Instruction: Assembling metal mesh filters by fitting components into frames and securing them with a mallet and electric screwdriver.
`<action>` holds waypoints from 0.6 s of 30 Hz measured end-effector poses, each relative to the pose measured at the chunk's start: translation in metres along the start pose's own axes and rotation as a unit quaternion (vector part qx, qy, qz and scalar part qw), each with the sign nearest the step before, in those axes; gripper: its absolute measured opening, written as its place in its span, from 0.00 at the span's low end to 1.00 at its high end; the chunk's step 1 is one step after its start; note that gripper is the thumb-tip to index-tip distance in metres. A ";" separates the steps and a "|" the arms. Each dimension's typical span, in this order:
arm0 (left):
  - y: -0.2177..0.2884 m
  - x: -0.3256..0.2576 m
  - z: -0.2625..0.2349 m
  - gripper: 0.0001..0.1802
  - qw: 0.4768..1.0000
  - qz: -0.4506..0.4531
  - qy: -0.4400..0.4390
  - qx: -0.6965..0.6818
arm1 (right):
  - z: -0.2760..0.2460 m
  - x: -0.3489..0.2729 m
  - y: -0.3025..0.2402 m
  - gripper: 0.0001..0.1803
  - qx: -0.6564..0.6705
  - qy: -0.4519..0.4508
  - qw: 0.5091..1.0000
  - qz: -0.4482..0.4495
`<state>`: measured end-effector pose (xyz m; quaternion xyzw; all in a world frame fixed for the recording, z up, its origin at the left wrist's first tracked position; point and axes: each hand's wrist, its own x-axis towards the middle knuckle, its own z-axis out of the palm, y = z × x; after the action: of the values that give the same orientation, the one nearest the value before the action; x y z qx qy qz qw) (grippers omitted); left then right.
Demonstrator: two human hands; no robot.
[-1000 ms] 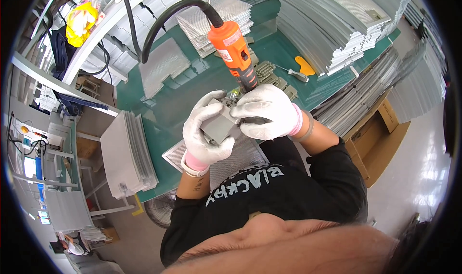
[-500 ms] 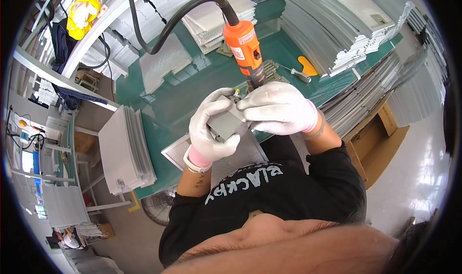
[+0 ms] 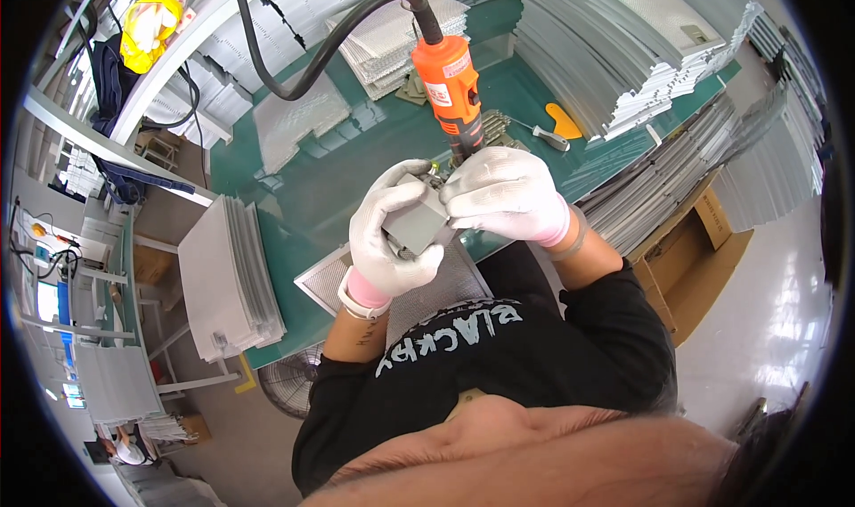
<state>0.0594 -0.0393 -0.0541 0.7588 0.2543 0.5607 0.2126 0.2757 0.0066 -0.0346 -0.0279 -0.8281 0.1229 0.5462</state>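
Now left hand [image 3: 378,240] cradles gray block [image 3: 416,227], right hand [image 3: 508,192] alongside.

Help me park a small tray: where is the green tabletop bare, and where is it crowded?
The widest bare patch of glossy green tabletop lies between the stacked white rectangular panels, the flat silver sheet and the white-gloved left hand. Crowded: behind the white-gloved right hand, where small olive metal parts lie, and under the tall silver sheet stack, rear right.
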 end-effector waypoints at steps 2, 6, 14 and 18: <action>0.000 0.002 -0.001 0.35 1.000 -0.010 0.004 -0.011 | 0.003 0.000 -0.002 0.12 -0.012 0.020 1.000 0.015; -0.006 0.001 -0.001 0.35 1.000 0.010 0.011 -0.018 | -0.006 0.007 -0.004 0.11 0.033 0.045 0.996 0.073; 0.003 0.023 -0.012 0.35 0.996 -0.011 0.005 -0.090 | -0.022 0.050 0.026 0.51 0.187 0.049 0.949 0.247; 0.015 0.040 -0.016 0.35 0.995 -0.046 0.019 -0.085 | -0.013 0.058 0.027 0.49 0.193 0.061 0.950 0.237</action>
<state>0.0560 -0.0252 -0.0106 0.7145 0.2450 0.5843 0.2969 0.2615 0.0459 0.0161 -0.1245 -0.7232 0.4042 0.5460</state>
